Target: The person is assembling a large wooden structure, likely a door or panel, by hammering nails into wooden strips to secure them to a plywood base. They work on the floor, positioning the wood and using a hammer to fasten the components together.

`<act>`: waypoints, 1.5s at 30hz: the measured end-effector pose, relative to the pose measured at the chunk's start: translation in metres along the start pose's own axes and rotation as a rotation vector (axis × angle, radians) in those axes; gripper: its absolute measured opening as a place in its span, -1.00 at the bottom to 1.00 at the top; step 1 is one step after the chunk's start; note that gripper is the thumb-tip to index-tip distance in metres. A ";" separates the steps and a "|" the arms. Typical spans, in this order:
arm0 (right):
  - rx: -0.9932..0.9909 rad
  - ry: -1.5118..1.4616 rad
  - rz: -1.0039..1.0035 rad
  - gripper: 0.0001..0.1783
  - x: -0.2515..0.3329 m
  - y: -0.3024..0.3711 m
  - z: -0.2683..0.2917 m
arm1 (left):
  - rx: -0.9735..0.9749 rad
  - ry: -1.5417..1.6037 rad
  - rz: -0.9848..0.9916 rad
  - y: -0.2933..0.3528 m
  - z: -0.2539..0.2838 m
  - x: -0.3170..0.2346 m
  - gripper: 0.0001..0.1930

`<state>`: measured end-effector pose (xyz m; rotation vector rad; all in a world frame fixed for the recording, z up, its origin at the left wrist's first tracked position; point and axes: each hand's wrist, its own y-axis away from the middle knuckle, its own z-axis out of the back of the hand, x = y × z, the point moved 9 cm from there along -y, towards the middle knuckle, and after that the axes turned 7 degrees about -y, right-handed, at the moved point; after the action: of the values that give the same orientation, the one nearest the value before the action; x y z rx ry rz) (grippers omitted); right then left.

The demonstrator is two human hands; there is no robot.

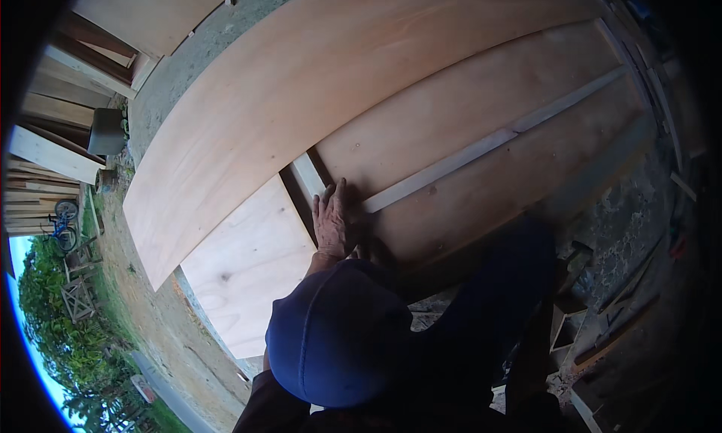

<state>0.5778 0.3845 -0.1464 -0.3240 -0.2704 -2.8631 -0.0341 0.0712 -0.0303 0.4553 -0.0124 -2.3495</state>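
My left hand (331, 224) reaches past a dark blue, seamed cloth dome (338, 335), likely my bent knee. Its fingers stretch out over the near end of a short pale wooden strip (307, 174), in a gap between plywood pieces. To the left of the hand lies a pale plywood sheet (244, 260). A framed plywood panel (466, 125) spreads to the right, a narrow batten (451, 162) running along it. Just right of the left hand, finger-like dark shapes in shadow seem to be part of my right hand (366, 249); their pose is hidden.
A long plywood sheet (338, 72) curves across the far side. Boards (56, 151) lean at the left, near a dark green bucket (106, 131) and a blue bicycle (63, 225). A hammer (579, 249) and wood offcuts (617, 331) lie on the rough floor at the right.
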 end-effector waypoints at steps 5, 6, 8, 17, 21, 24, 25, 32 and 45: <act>-0.438 0.205 0.157 -0.62 0.012 0.017 0.041 | 0.009 -0.029 -0.057 0.006 -0.012 -0.002 -0.06; -0.551 0.188 0.241 -0.60 0.036 0.009 0.047 | -0.009 -0.062 -0.010 0.013 -0.005 0.011 -0.06; -0.708 0.147 0.221 -0.55 0.044 0.014 0.082 | -0.023 -0.082 -0.008 0.010 -0.013 0.012 -0.08; 0.218 -1.221 -0.355 -0.37 0.398 0.034 0.132 | -0.171 -0.069 -0.009 0.010 -0.018 0.020 -0.47; 0.967 -1.109 -0.136 -0.35 0.502 0.085 0.039 | -0.100 0.164 0.124 0.021 -0.014 0.041 -0.58; 0.845 -0.966 -0.092 -0.34 0.504 0.082 0.019 | 0.028 0.144 0.150 0.005 0.000 0.016 -0.62; 0.799 -0.920 0.018 -0.34 0.511 0.080 0.013 | 0.011 0.129 0.135 0.007 -0.001 0.018 -0.61; 0.843 -0.907 -0.011 -0.34 0.519 0.091 -0.002 | -0.008 0.142 0.075 0.012 -0.012 0.030 -0.59; 0.988 -0.837 0.134 -0.34 0.526 0.096 -0.019 | -0.041 0.023 0.020 0.013 -0.018 0.028 -0.55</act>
<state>0.1019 0.1726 -0.0231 -1.1901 -1.6052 -1.9482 -0.0384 0.0449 -0.0546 0.4594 0.0421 -2.3199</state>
